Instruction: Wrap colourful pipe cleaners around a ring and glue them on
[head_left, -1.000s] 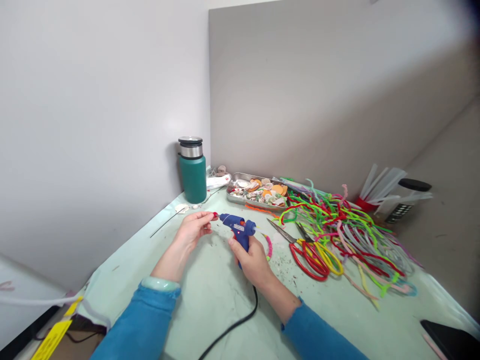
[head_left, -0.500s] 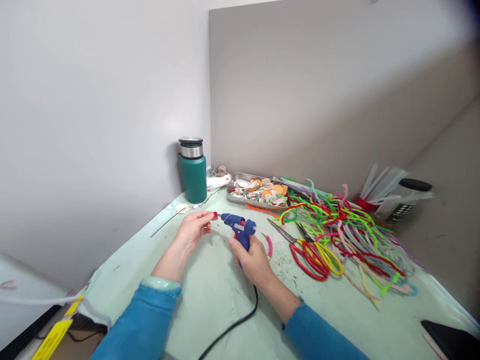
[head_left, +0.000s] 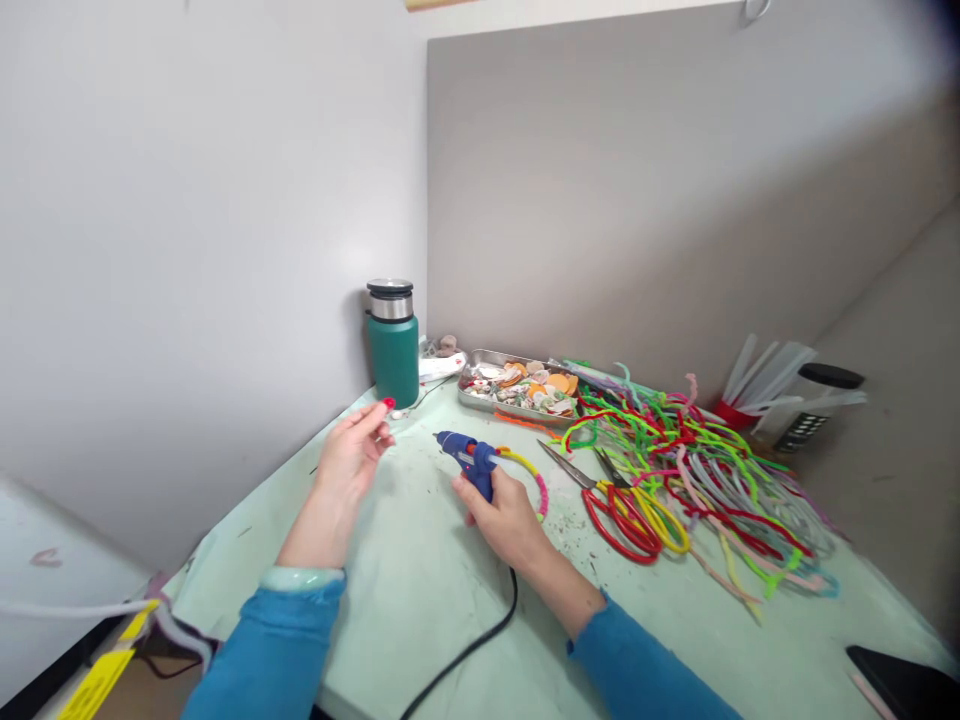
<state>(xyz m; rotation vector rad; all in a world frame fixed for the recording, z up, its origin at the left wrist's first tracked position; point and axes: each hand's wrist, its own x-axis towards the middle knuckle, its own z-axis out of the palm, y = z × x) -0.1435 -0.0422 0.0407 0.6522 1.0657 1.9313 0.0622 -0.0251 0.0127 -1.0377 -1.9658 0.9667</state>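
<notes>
Between the thumb and fingers of my left hand (head_left: 354,452) is a small red piece (head_left: 388,404), too small to name. That hand is raised in front of the green bottle (head_left: 394,358). My right hand (head_left: 504,508) is wrapped round the handle of a blue glue gun (head_left: 466,458), whose nozzle points left toward my left hand, apart from the red piece. A clear glue stick sticks out of its back. Behind the gun, partly hidden, a yellow and pink fuzzy ring (head_left: 541,488) lies on the table.
Red-handled scissors (head_left: 621,525) and yellow-handled scissors (head_left: 660,515) lie right of my right hand. Beyond them spreads a tangle of pipe cleaners (head_left: 705,460). A metal tray (head_left: 510,408) holds small flat pieces. The gun's black cord (head_left: 472,648) runs toward me. A black phone-like object (head_left: 900,682) lies front right.
My left hand has moved left and slightly up with the red piece, away from the nozzle. The glue gun has shifted slightly left and tilts a little more upward.
</notes>
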